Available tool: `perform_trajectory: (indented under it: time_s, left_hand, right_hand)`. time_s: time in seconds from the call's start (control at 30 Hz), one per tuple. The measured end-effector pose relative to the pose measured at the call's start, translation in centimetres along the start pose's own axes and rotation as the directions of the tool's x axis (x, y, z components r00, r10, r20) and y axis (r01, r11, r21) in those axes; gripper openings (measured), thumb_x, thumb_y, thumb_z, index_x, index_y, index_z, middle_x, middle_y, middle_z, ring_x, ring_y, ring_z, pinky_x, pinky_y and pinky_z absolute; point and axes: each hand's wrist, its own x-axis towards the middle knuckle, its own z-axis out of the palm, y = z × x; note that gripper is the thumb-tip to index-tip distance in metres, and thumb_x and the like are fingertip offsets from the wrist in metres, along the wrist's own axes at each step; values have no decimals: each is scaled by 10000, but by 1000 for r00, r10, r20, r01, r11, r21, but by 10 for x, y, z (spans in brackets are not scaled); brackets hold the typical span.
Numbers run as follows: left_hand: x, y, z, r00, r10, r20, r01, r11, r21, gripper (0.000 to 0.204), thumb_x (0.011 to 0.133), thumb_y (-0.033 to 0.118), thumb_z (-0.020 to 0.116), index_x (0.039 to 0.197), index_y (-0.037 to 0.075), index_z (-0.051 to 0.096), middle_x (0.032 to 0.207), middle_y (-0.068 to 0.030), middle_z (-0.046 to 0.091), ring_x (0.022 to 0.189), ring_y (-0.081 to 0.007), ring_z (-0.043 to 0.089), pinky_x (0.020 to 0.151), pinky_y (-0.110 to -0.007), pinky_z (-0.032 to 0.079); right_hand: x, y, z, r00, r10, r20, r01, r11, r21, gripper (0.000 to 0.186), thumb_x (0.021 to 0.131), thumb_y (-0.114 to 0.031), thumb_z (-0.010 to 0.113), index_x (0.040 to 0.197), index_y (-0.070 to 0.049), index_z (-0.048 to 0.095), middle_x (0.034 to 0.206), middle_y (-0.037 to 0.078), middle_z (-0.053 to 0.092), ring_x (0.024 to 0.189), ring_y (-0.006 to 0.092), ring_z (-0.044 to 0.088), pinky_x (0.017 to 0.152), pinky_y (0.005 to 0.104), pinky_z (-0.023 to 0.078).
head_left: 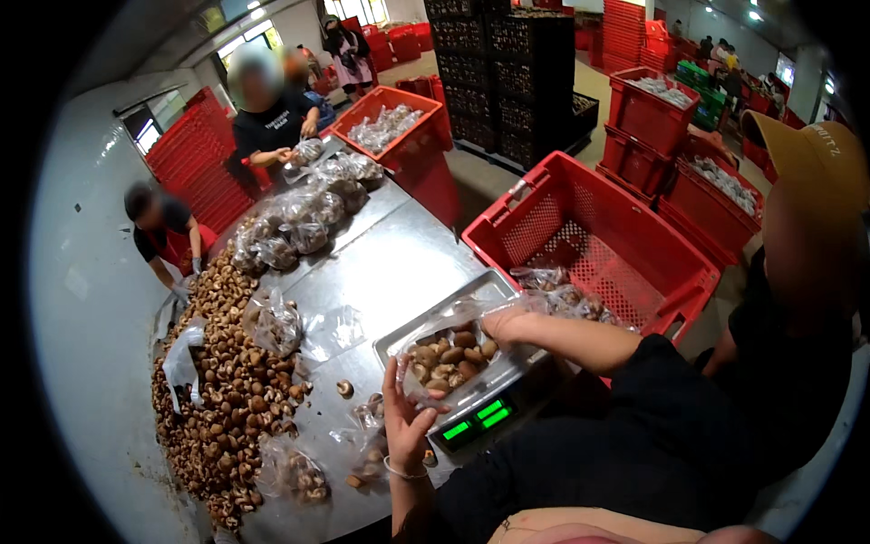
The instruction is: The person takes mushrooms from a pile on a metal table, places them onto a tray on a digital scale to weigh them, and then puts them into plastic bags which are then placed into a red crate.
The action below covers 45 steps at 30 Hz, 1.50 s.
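Observation:
A clear plastic bag of brown mushrooms [450,358] lies on the metal pan of a digital scale [473,424] with green-lit displays. My left hand [405,419] grips the bag's near left edge, thumb and fingers on either side of the film. At the far right of the bag is my right hand [507,320], bent at the wrist by the bag's mouth; its fingers are mostly hidden. Left of the scale, a small bag of mushrooms [367,444] sits close to my left hand, and one loose mushroom [344,389] rests on the metal table [399,263].
A large mushroom heap [227,390] covers the table's left side. Filled bags [304,218] pile up at the far end. A red crate [580,236] holding several bags stands right of the scale. Two co-workers [263,118] [168,227] work across the table; another person [807,236] is close on the right.

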Motion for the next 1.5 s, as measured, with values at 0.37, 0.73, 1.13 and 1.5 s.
perform_trajectory:
  time_s: [0.37,0.73,1.13,1.5]
  left_hand:
    - [-3,6,-5,992,4,-129,5,998,70,866,656,171,640,1388,92,183,1360,-181,282,872,-204,577,695,-292,520]
    - [5,0,-2,994,23,-103,-18,999,43,890,659,193,663,1389,77,166,1371,-203,252,891,-205,575,730,-300,517]
    - [3,1,-3,993,13,-115,-6,998,64,890,664,177,663,1388,72,157,1370,-206,251,893,-206,574,736,-308,513]
    - [-2,5,1,981,16,-192,4,995,102,888,649,196,659,1388,89,178,1354,-194,274,874,-204,573,743,-307,505]
  right_hand:
    - [-22,15,3,903,84,-422,197,792,578,354,850,-357,499,1030,-60,570,917,83,617,824,196,587,694,314,456]
    - [-12,6,-9,898,-30,-439,295,781,550,344,833,-296,546,1087,-64,563,1008,92,600,901,197,567,787,310,446]
    - [-11,11,-3,918,-88,-386,224,919,323,445,727,-200,626,1148,-106,514,1128,142,540,1059,290,504,889,361,408]
    - [-28,-7,6,785,-1,-619,270,900,341,509,746,-148,605,1222,-58,449,1065,153,575,974,280,562,836,341,441]
